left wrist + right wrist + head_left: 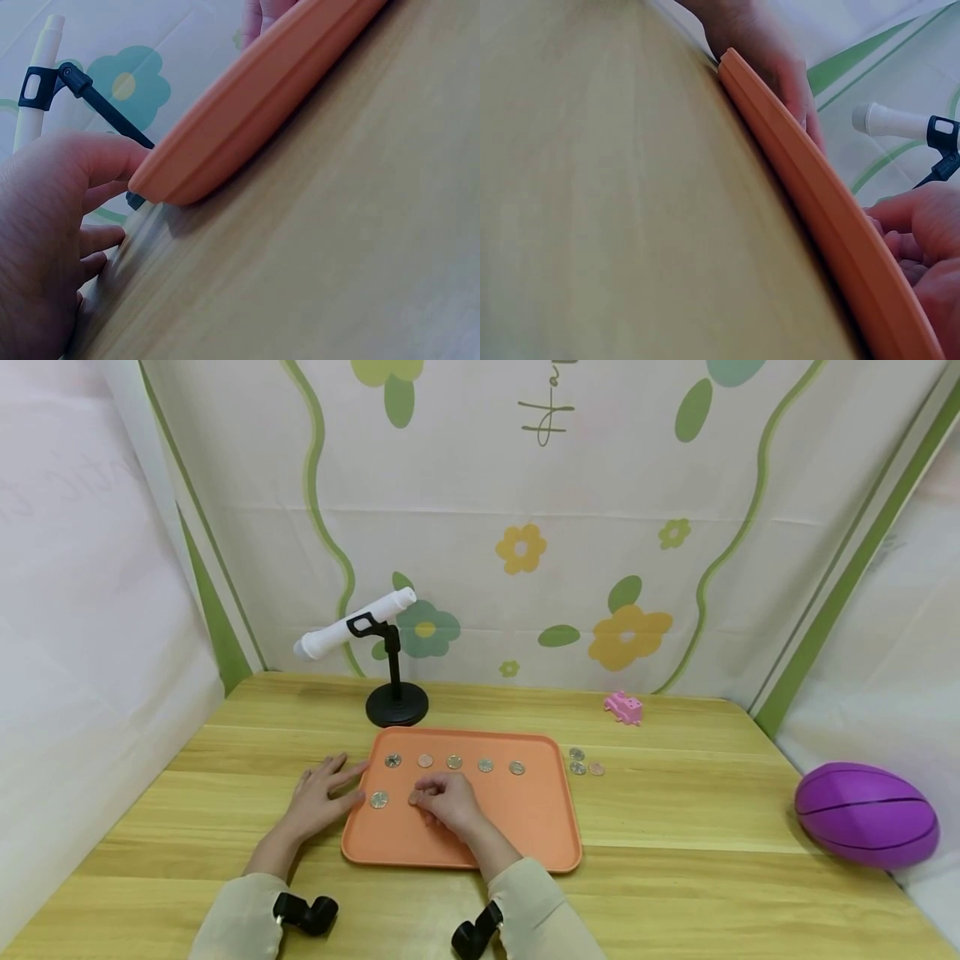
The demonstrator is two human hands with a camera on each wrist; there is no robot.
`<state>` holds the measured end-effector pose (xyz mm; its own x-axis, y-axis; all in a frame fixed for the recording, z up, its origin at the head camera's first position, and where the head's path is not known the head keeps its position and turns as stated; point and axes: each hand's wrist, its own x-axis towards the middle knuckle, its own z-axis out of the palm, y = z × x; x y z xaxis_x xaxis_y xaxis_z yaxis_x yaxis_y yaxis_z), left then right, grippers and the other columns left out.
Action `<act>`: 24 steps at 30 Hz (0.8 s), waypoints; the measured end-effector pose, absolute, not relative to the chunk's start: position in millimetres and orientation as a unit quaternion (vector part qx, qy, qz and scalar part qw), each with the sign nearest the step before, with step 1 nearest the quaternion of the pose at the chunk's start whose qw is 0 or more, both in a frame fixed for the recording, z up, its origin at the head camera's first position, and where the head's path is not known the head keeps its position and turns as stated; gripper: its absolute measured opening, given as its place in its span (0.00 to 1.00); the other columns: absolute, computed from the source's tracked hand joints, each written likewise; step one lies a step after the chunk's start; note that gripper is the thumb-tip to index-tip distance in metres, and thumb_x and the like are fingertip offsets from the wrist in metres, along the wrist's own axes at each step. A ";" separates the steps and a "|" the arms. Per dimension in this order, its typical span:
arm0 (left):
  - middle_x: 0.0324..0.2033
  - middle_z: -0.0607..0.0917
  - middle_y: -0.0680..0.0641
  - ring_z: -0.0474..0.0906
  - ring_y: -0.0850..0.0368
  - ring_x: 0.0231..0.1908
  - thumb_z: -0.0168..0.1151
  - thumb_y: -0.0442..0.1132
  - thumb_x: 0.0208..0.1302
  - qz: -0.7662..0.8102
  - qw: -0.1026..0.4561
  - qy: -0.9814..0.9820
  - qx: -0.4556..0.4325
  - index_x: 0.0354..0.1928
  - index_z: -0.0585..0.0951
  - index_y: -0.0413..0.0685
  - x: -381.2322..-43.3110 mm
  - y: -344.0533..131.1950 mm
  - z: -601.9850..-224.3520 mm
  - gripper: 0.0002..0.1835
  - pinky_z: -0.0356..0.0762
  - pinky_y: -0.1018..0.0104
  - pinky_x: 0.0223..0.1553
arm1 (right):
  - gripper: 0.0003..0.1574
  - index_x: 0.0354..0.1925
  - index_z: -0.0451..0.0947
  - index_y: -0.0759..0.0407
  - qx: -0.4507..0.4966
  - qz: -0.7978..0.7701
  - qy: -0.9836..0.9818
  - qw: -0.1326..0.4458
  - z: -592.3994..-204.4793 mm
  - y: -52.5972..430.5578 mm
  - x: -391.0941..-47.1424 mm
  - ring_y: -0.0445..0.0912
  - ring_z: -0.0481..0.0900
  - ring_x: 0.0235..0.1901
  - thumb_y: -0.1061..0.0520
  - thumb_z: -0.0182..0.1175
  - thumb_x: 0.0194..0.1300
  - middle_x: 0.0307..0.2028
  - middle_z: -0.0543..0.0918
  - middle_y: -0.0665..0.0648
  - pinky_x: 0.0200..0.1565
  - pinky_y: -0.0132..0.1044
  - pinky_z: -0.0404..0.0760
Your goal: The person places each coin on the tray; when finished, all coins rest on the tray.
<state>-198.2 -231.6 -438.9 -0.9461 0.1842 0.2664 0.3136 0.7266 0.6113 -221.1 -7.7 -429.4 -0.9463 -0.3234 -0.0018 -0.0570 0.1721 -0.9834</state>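
Observation:
An orange tray (pixel 517 835) lies on the table with a row of several coins along its far side, among them a gold-toned coin (pixel 454 762). Closer to me, a silver coin (pixel 378 800) lies near the tray's left edge. To its right, my right hand (pixel 452 806) pinches a copper-coloured coin (pixel 413 797) between thumb and fingertips, low over the tray. My left hand (pixel 318 802) rests at the tray's left rim, its fingers spread and touching the edge. In the right wrist view the tray's wall hides the pinched coin.
Three loose coins (pixel 577 768) lie just right of the tray. Behind it stands a white microphone (pixel 360 625) on a black stand (pixel 397 703). A small pink toy (pixel 624 708) sits at the back right, and a purple ball (pixel 866 815) at the right edge.

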 end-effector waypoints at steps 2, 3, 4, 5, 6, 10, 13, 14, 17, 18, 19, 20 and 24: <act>0.57 0.59 0.30 0.45 0.34 0.59 0.57 0.46 0.56 -0.347 0.094 -0.923 -0.135 0.56 0.71 0.45 -197.7 -231.3 -438.4 0.25 0.35 0.39 0.53 | 0.07 0.32 0.78 0.69 -0.123 -0.629 0.761 0.105 -429.1 -7.8 -220.6 0.41 0.67 0.09 0.65 0.61 0.51 0.15 0.74 0.55 0.12 0.28 0.65; 0.57 0.59 0.30 0.45 0.34 0.59 0.57 0.46 0.56 -0.348 0.093 -0.923 -0.136 0.56 0.71 0.45 -197.4 -231.2 -438.2 0.25 0.35 0.39 0.53 | 0.07 0.31 0.77 0.69 -0.121 -0.629 0.761 0.105 -429.0 -7.9 -220.3 0.41 0.67 0.09 0.66 0.61 0.51 0.15 0.73 0.54 0.12 0.27 0.65; 0.57 0.59 0.30 0.45 0.34 0.59 0.57 0.46 0.56 -0.349 0.093 -0.923 -0.136 0.56 0.71 0.45 -197.2 -231.1 -438.0 0.25 0.35 0.39 0.53 | 0.06 0.31 0.77 0.69 -0.120 -0.629 0.761 0.105 -429.0 -7.9 -220.2 0.41 0.67 0.09 0.66 0.60 0.51 0.14 0.73 0.54 0.12 0.27 0.65; 0.57 0.59 0.30 0.45 0.34 0.59 0.57 0.46 0.56 -0.350 0.093 -0.922 -0.136 0.56 0.71 0.45 -197.1 -231.1 -437.9 0.25 0.35 0.39 0.53 | 0.06 0.31 0.77 0.69 -0.118 -0.631 0.760 0.107 -428.7 -7.8 -220.0 0.41 0.67 0.09 0.67 0.60 0.51 0.14 0.73 0.54 0.12 0.27 0.65; 0.57 0.59 0.30 0.45 0.34 0.59 0.57 0.46 0.56 -0.349 0.093 -0.922 -0.136 0.56 0.71 0.45 -197.0 -231.1 -437.8 0.25 0.35 0.39 0.53 | 0.05 0.31 0.77 0.69 -0.117 -0.632 0.758 0.109 -428.4 -7.5 -219.9 0.41 0.67 0.09 0.67 0.59 0.51 0.14 0.72 0.53 0.12 0.27 0.65; 0.57 0.59 0.30 0.45 0.33 0.59 0.57 0.46 0.55 -0.349 0.095 -0.922 -0.135 0.56 0.71 0.45 -197.1 -231.3 -437.6 0.25 0.35 0.39 0.53 | 0.08 0.34 0.77 0.71 -0.114 -0.644 0.746 0.121 -427.6 -3.5 -221.7 0.41 0.68 0.10 0.68 0.58 0.52 0.16 0.73 0.54 0.13 0.27 0.65; 0.57 0.59 0.30 0.45 0.33 0.58 0.57 0.46 0.55 -0.350 0.096 -0.922 -0.134 0.56 0.71 0.45 -197.2 -231.9 -437.7 0.26 0.35 0.39 0.53 | 0.12 0.38 0.76 0.72 -0.122 -0.650 0.739 0.130 -424.1 4.0 -223.6 0.41 0.69 0.12 0.66 0.58 0.53 0.17 0.74 0.54 0.14 0.28 0.66; 0.57 0.59 0.30 0.45 0.33 0.58 0.57 0.46 0.55 -0.349 0.096 -0.922 -0.134 0.56 0.71 0.45 -197.3 -232.1 -437.8 0.26 0.35 0.39 0.53 | 0.13 0.39 0.75 0.72 -0.128 -0.653 0.735 0.132 -421.5 7.6 -223.8 0.41 0.69 0.12 0.66 0.58 0.53 0.18 0.73 0.53 0.15 0.28 0.66; 0.57 0.59 0.30 0.45 0.33 0.58 0.57 0.46 0.56 -0.348 0.095 -0.923 -0.134 0.56 0.71 0.45 -197.6 -232.2 -438.1 0.26 0.35 0.39 0.53 | 0.16 0.42 0.73 0.75 -0.146 -0.649 0.735 0.131 -402.0 20.3 -218.2 0.43 0.69 0.14 0.68 0.56 0.54 0.20 0.74 0.55 0.17 0.30 0.65; 0.57 0.59 0.30 0.45 0.33 0.59 0.57 0.46 0.56 -0.348 0.095 -0.923 -0.134 0.56 0.71 0.45 -197.6 -232.1 -438.0 0.26 0.35 0.39 0.53 | 0.16 0.43 0.72 0.76 -0.153 -0.648 0.735 0.129 -398.3 25.1 -218.6 0.44 0.68 0.14 0.68 0.56 0.54 0.20 0.74 0.55 0.18 0.31 0.66; 0.57 0.59 0.30 0.45 0.33 0.58 0.57 0.46 0.56 -0.348 0.094 -0.923 -0.134 0.56 0.71 0.45 -197.6 -231.8 -437.9 0.26 0.35 0.39 0.53 | 0.17 0.43 0.72 0.76 -0.159 -0.646 0.736 0.126 -395.1 30.2 -219.0 0.45 0.69 0.15 0.67 0.56 0.54 0.21 0.74 0.55 0.19 0.31 0.66; 0.57 0.59 0.30 0.45 0.33 0.59 0.57 0.46 0.56 -0.348 0.093 -0.923 -0.134 0.56 0.71 0.45 -197.5 -231.6 -437.9 0.26 0.35 0.39 0.53 | 0.17 0.43 0.72 0.76 -0.166 -0.641 0.740 0.121 -392.1 35.2 -219.4 0.47 0.69 0.16 0.67 0.56 0.55 0.22 0.74 0.55 0.19 0.32 0.67; 0.57 0.58 0.30 0.45 0.33 0.59 0.56 0.46 0.56 -0.348 0.091 -0.923 -0.133 0.56 0.71 0.45 -197.1 -231.6 -437.5 0.26 0.35 0.39 0.53 | 0.18 0.44 0.73 0.72 -0.172 -0.618 0.761 0.100 -393.6 53.8 -227.6 0.55 0.73 0.21 0.63 0.57 0.55 0.26 0.75 0.55 0.22 0.35 0.71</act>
<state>-197.1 -231.6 -437.5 -0.9482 0.1817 0.2606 0.3085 0.7221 0.6192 -227.6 53.8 -393.6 -0.9209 -0.3850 0.0611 -0.1390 0.1778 -0.9742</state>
